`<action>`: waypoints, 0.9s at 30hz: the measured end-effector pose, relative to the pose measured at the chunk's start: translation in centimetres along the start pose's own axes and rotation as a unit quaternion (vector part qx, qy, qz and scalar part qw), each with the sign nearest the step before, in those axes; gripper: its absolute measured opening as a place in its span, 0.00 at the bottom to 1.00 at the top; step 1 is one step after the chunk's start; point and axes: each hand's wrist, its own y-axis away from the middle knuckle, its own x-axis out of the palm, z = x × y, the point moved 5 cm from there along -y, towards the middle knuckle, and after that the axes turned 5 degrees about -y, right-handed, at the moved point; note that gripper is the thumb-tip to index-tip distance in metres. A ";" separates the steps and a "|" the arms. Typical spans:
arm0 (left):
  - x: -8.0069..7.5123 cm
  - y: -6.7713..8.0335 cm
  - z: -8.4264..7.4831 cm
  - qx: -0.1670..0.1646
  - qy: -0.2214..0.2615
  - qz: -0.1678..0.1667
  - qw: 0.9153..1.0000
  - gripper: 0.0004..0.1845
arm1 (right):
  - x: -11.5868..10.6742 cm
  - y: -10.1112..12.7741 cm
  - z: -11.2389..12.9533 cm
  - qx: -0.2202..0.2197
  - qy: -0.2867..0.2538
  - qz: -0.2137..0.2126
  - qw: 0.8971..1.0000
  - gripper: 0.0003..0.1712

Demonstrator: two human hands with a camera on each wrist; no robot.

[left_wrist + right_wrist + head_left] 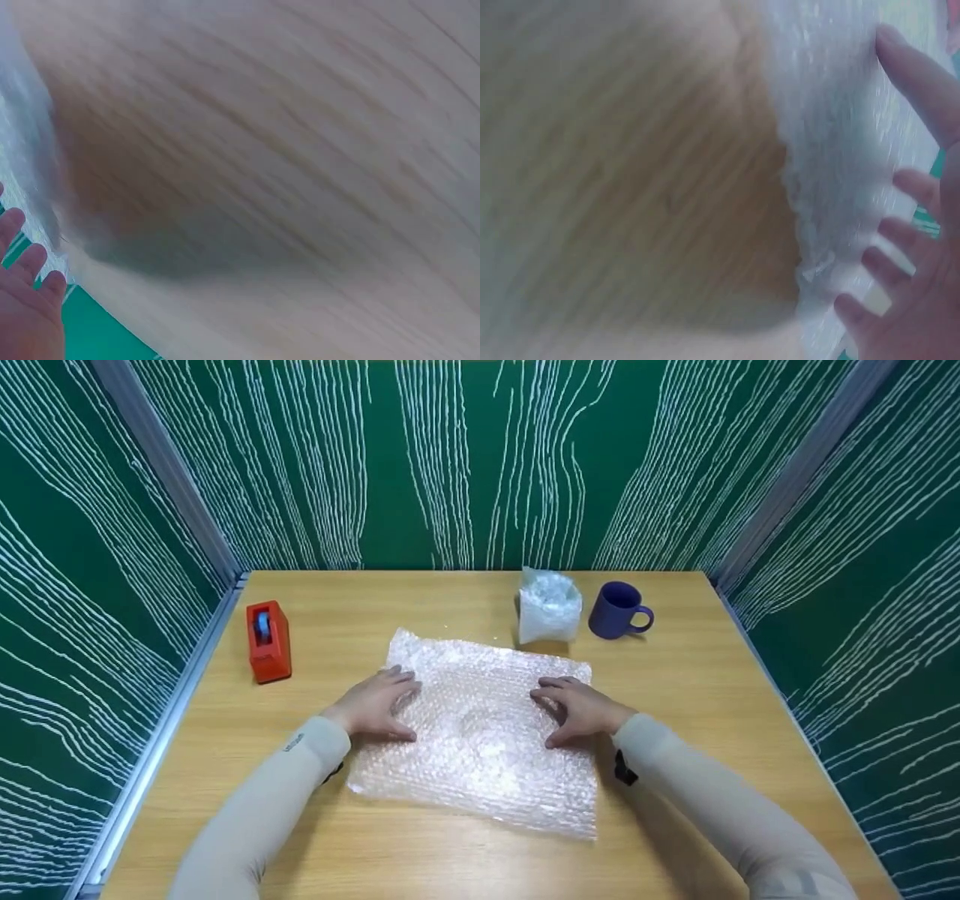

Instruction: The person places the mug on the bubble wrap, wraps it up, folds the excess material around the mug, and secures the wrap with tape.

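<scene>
A sheet of clear bubble wrap (480, 735) lies spread over the middle of the table, its right edge filling part of the right wrist view. On its left side rests my left hand (381, 703), fingers spread and thumb pointing inward. My right hand (579, 706) touches the right side of the sheet with fingers apart and slightly bent. The right wrist view shows the thumb and fingers (889, 270) against the wrap without pinching it. Only the fingertips of the left hand (30, 300) appear in the left wrist view, beside an edge of the wrap (30, 127).
Behind the sheet stands a bundle wrapped in bubble wrap (550, 607), with a dark blue mug (616, 611) to its right. A red tape dispenser (270, 643) with blue tape sits at the left. Green panels with white lines (420, 465) enclose the wooden table (675, 675).
</scene>
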 end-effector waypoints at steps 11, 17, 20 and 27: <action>1.4 -0.8 -0.9 -0.007 0.002 0.034 0.999 0.58 | -1.2 -0.3 -1.6 0.013 -0.045 0.033 0.998 0.58; 1.5 -1.1 -1.3 -0.003 0.006 0.035 0.999 0.60 | -2.3 0.2 -2.3 0.029 -0.045 0.004 0.999 0.57; 1.6 -1.4 -1.5 0.000 0.008 0.032 0.999 0.60 | -3.5 0.8 -2.9 0.037 -0.069 -0.047 0.996 0.56; 1.8 -1.9 -1.8 0.006 0.011 0.011 1.000 0.59 | -6.8 2.3 -4.1 0.056 -0.111 -0.180 0.976 0.47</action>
